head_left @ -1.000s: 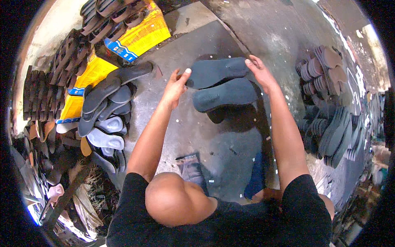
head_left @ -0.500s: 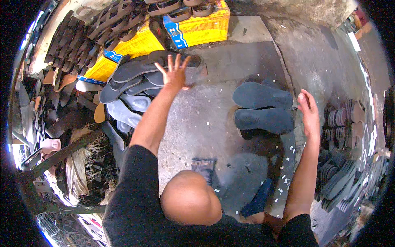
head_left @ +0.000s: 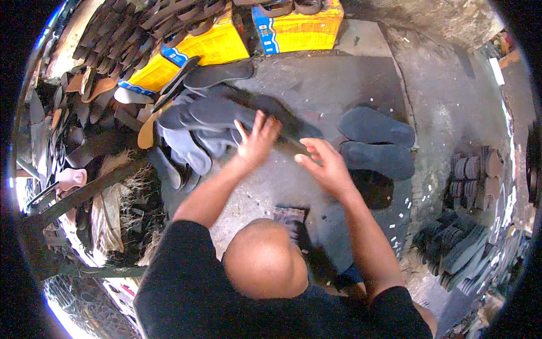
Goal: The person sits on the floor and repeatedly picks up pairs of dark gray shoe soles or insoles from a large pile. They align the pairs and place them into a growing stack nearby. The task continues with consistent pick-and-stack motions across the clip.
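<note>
My left hand (head_left: pixel 259 140), fingers spread, lies at the near right side of a loose pile of dark shoe soles (head_left: pixel 217 113). Its fingertips overlap the edge of the pile. A long dark sole (head_left: pixel 291 120) sticks out of the pile to the right, blurred by motion. Just below the end of that sole is my right hand (head_left: pixel 327 166), thumb and fingers apart, with nothing visible in it. Two dark blue-grey soles, a far one (head_left: pixel 377 125) and a near one (head_left: pixel 378 160), lie side by side on the floor right of it. Paler grey soles (head_left: pixel 183 146) show at the pile's near left.
Two yellow and blue boxes, one on the left (head_left: pixel 209 42) and one on the right (head_left: pixel 302 31), stand behind the pile, with brown sandals on top. More stacked soles (head_left: pixel 466 251) line the right side. A dark beam (head_left: pixel 84 192) crosses the clutter at left. Small white scraps dot the floor.
My left hand has come nearer and soles in the pile have shifted toward me and fanned out. My right hand has moved left, from beyond the two soles to near the pile. The view has shifted slightly.
</note>
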The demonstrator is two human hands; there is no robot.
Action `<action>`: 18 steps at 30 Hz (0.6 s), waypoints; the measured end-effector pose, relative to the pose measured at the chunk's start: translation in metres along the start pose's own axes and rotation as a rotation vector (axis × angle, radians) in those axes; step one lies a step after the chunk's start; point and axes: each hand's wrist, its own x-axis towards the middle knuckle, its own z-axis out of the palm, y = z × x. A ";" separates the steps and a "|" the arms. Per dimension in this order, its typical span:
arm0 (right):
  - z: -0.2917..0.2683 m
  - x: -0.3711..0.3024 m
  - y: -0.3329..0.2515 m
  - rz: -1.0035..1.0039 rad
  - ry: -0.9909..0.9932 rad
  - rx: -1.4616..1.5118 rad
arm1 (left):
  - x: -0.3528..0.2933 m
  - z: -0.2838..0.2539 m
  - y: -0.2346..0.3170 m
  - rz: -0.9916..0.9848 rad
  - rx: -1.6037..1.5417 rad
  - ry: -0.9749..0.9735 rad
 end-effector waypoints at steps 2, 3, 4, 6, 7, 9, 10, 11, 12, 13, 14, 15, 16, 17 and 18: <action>0.039 0.004 0.047 -0.035 -0.021 -0.326 | -0.056 -0.026 0.052 0.047 -0.215 0.107; 0.053 -0.003 0.065 -0.024 -0.028 -0.539 | -0.075 -0.037 0.068 0.125 -0.206 -0.027; 0.064 -0.005 0.076 -0.023 -0.034 -0.747 | -0.090 -0.042 0.075 0.126 -0.324 -0.044; 0.067 -0.016 0.089 0.062 -0.155 -0.715 | -0.093 -0.072 0.057 0.154 -0.634 -0.211; 0.068 -0.023 0.084 0.015 -0.156 -0.706 | -0.097 -0.081 0.040 0.110 -0.781 -0.183; 0.065 -0.028 0.088 0.003 -0.090 -0.560 | -0.095 -0.089 0.007 0.037 -1.079 -0.104; 0.068 -0.024 0.084 -0.001 -0.039 -0.560 | -0.093 -0.086 -0.012 -0.012 -1.074 0.099; 0.068 -0.018 0.080 0.001 0.022 -0.562 | -0.094 -0.094 -0.027 -0.128 -1.049 0.138; 0.067 -0.011 0.076 0.004 0.084 -0.564 | -0.095 -0.084 -0.044 -0.187 -0.982 0.128; 0.065 0.005 0.077 -0.080 0.132 -0.550 | -0.099 -0.080 -0.054 -0.331 -0.836 0.022; 0.064 0.018 0.067 -0.134 0.204 -0.612 | -0.102 -0.082 -0.065 -0.400 -0.739 -0.044; 0.067 0.030 0.055 -0.187 0.276 -0.674 | -0.105 -0.070 -0.076 -0.411 -0.697 -0.014; 0.077 0.044 0.041 -0.252 0.346 -0.725 | -0.109 -0.060 -0.088 -0.433 -0.643 0.017; 0.084 0.057 0.033 -0.273 0.276 -0.613 | -0.104 -0.057 -0.093 -0.435 -0.624 -0.040; 0.091 0.067 0.026 -0.294 0.208 -0.500 | -0.098 -0.055 -0.098 -0.438 -0.603 -0.097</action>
